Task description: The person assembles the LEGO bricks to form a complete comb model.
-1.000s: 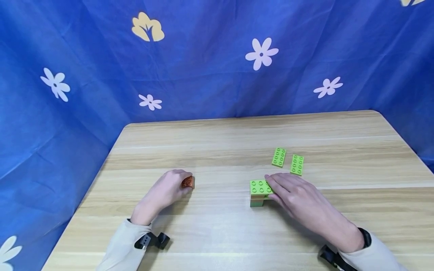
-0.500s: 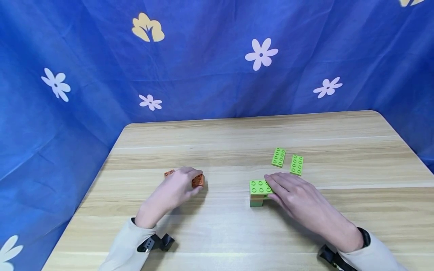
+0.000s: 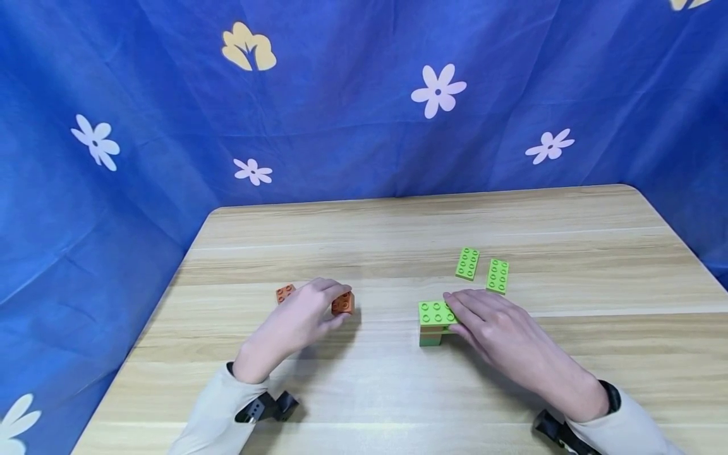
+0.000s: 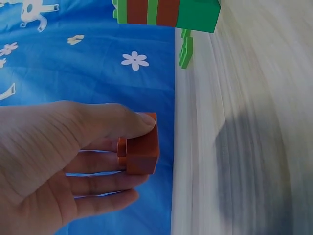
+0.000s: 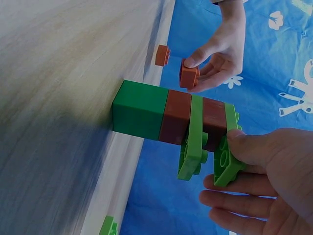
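My left hand [image 3: 298, 319] pinches an orange-brown toy brick [image 3: 343, 303] between thumb and fingers, raised off the table. In the left wrist view the studs of this brick [image 4: 143, 152] face the palm. My right hand [image 3: 503, 332] grips the overhanging end of the light green plate [image 3: 433, 313] topping a small tower. The right wrist view shows its layers: a dark green brick [image 5: 139, 107] at the base, a brown brick [image 5: 176, 116], a light green plate [image 5: 194, 142], another brown brick [image 5: 214, 120], then the gripped plate. Both plates jut out to one side.
A second orange-brown brick [image 3: 285, 292] lies on the wooden table [image 3: 364, 246], partly behind my left hand. Beyond my right hand lie two loose light green plates, one farther left [image 3: 467, 263] and one nearer [image 3: 497, 276]. A blue flowered cloth [image 3: 352, 139] hangs behind the table.
My left hand has lifted the brick and carried it to the right, uncovering the second orange-brown brick behind it. The right hand and the tower look still.
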Tool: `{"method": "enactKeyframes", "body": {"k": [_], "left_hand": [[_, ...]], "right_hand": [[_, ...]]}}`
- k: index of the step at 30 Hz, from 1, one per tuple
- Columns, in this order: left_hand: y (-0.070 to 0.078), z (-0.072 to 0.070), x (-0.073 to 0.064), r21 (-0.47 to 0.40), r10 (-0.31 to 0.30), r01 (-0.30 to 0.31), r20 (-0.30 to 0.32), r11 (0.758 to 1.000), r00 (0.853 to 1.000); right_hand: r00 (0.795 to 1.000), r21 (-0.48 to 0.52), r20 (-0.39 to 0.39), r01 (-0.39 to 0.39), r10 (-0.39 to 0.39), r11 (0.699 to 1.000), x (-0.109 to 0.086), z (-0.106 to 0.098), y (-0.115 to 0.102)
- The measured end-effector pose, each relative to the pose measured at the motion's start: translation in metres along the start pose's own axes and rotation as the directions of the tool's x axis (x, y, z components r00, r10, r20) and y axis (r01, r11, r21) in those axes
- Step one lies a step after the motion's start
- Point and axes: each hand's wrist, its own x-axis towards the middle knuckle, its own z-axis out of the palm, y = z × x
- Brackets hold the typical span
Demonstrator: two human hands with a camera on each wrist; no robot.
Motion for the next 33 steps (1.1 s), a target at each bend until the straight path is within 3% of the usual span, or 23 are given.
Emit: {"method": "enactKeyframes", "body": {"k": [10,17,21,33], "left_hand": [[0.009,-0.001,0.007,-0.025,0.033,-0.034,-0.003,0.999,0.999],[0.012,0.004,0.012,-0.063,0.133,-0.142,-0.131,0.988,0.983],[0.016,0.005,0.016,-0.106,0.148,-0.172,-0.198,0.979,0.969],[0.026,0.008,0.024,-0.182,0.185,-0.240,-0.273,0.954,0.944]], "right_hand": [[1.000,0.002,-0.006,-0.005,0.005,1.000,-0.001,0.000,0.000],[1.000,0.003,-0.001,-0.011,0.011,1.000,-0.001,0.001,0.000],[1.000,0.004,-0.002,-0.011,0.011,1.000,-0.001,0.001,0.000],[1.000,0.008,0.002,-0.018,0.018,1.000,-0.001,0.001,0.000]]}}
